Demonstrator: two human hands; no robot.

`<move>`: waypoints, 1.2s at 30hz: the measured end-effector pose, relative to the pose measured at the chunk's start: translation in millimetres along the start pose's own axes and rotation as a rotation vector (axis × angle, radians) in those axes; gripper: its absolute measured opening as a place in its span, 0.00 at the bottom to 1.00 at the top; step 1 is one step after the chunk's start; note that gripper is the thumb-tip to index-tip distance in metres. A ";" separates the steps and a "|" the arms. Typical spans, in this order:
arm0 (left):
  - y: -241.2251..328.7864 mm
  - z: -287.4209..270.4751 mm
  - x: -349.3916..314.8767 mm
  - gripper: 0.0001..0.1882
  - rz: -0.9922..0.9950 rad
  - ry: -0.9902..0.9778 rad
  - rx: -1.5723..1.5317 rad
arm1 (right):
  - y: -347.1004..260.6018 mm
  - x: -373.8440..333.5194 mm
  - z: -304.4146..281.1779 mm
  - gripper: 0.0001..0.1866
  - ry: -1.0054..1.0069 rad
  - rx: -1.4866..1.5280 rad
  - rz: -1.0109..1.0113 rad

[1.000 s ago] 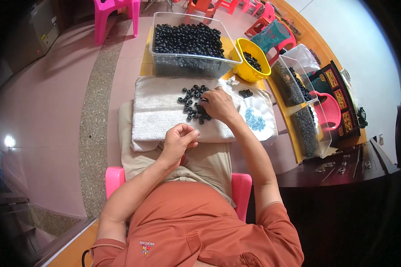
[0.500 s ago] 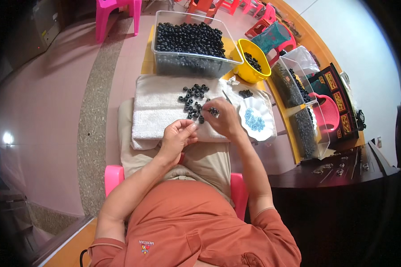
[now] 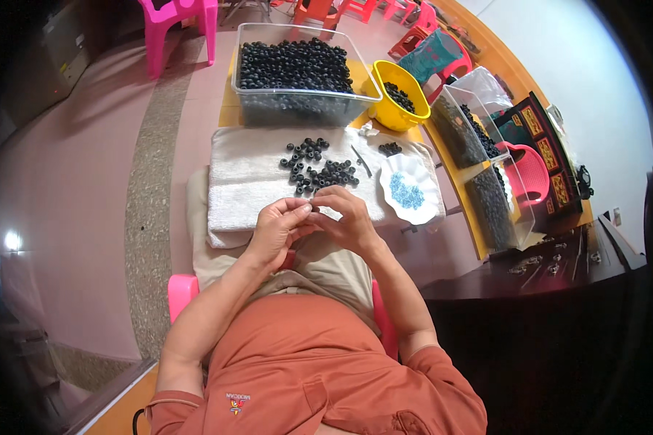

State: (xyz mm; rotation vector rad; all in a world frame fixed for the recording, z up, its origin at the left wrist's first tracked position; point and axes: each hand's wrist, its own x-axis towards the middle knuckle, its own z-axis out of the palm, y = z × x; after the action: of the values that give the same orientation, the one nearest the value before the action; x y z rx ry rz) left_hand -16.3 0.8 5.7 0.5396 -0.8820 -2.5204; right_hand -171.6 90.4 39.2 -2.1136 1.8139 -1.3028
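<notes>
The left hand [image 3: 274, 229] and right hand [image 3: 350, 222] meet at the fingertips over the near edge of a folded white towel [image 3: 241, 183]. Thumbs and fingers of both are curled inward; whether they pinch a small dark piece cannot be told with certainty, the fingers hiding most of it. Just beyond the hands, loose black beads [image 3: 334, 174] (each barrel-like, some showing a hole) lie scattered on the towel. Beyond the right hand rest a thin dark tool [image 3: 361, 161] and, farther off, a small dark cluster [image 3: 389, 148]. To the right of the right hand stands a white fluted dish [image 3: 429, 183] bearing blue bits [image 3: 405, 193]. Farthest ahead of both hands is a clear bin [image 3: 297, 106] of black beads; at its right, a yellow basket [image 3: 386, 114] holds more.
</notes>
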 end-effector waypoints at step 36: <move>9.7 3.7 -1.8 0.08 -0.147 -0.113 0.050 | 14.9 -11.9 -12.7 0.08 -0.210 0.602 0.244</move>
State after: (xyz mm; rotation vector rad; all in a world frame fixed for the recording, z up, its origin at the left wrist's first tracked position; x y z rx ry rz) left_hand -14.1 -3.4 15.1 0.4979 -0.9818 -2.6900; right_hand -190.5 101.7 32.8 -1.5848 1.3223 -1.2929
